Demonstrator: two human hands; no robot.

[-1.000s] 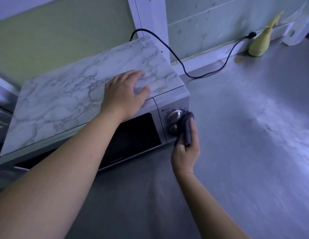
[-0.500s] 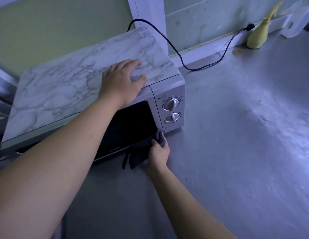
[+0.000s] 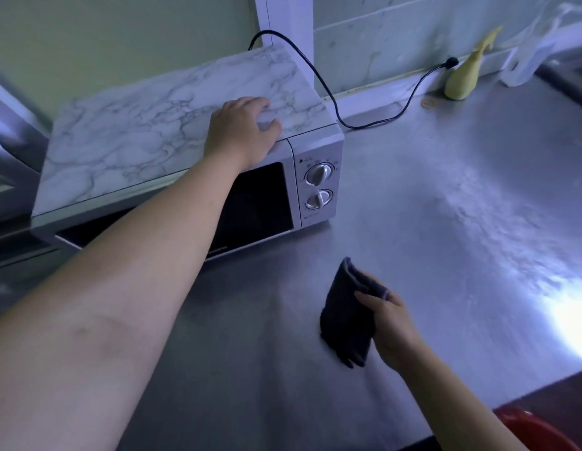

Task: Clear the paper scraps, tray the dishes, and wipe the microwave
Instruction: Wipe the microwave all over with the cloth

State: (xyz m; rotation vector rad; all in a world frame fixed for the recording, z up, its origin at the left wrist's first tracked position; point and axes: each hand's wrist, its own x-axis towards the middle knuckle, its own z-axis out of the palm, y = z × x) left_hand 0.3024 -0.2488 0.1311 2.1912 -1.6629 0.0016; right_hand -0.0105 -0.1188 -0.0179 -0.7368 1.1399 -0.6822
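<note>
While the left hand (image 3: 242, 131) lies flat, fingers relaxed, on the marble-patterned top of the microwave (image 3: 192, 151) near its front right corner, the right hand (image 3: 385, 315) grips a folded dark cloth (image 3: 346, 315) over the steel counter (image 3: 445, 222), in front of the microwave and apart from it.

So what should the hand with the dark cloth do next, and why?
Probably lift the cloth to the marbled top of the microwave and start wiping there. The right hand grips the cloth low over the counter, apart from the microwave, so it cleans nothing yet. The left hand lies flat on the top, seemingly steadying it.
</note>
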